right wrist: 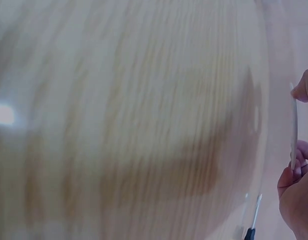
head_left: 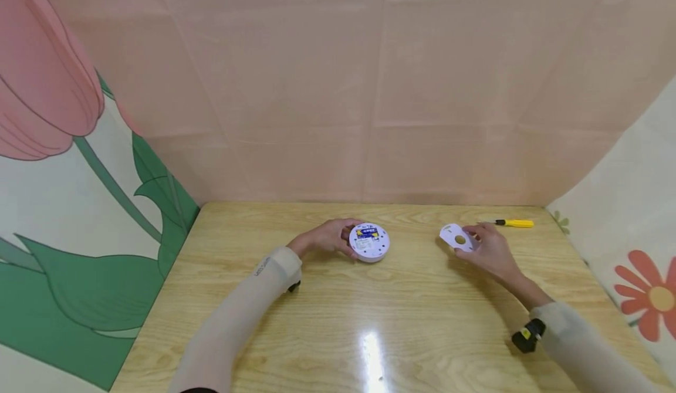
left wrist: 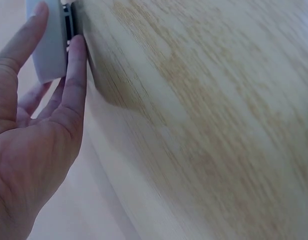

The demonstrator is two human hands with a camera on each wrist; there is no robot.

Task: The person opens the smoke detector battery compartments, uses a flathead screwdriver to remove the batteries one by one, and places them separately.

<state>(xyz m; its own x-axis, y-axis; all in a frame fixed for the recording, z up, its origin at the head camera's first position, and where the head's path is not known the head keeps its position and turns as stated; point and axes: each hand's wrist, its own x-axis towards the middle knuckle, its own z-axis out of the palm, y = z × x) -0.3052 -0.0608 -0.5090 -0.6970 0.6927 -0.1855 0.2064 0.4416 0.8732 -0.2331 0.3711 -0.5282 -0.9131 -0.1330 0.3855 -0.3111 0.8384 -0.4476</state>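
Note:
A round white device with a blue and yellow label lies on the wooden table. My left hand holds its left edge; in the left wrist view the fingers lie along the white device. My right hand pinches a thin white disc with a hole in its middle, lifted slightly off the table. The right wrist view shows the disc edge-on between the fingertips.
A yellow-handled screwdriver lies at the back right of the table, just beyond my right hand; its tip shows in the right wrist view. Pink and flowered cloth walls enclose the table on three sides.

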